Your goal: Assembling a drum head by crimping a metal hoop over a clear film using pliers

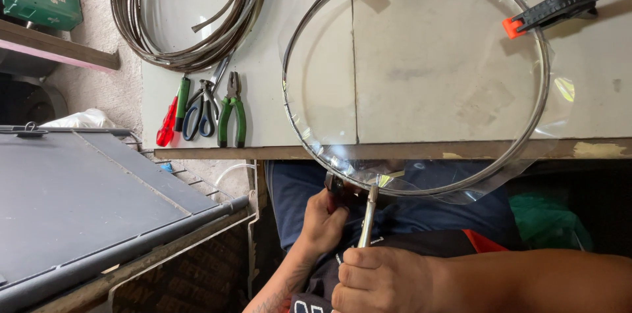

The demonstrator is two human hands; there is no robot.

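while left hand (324,217) grips metal hoop (540,109), right hand (378,280) clenched around silver tool (367,217)

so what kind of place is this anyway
Probably a small craft or repair workshop. A pale worktable holds a large round metal hoop covered in clear film, pinned by black clamps with orange tips. Green-handled pliers, blue-handled scissors and a coil of dark metal strip lie nearby.

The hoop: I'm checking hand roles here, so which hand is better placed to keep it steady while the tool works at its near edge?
Left, probably. The left hand already grips at the hoop rim, while the right hand holds the metal tool.
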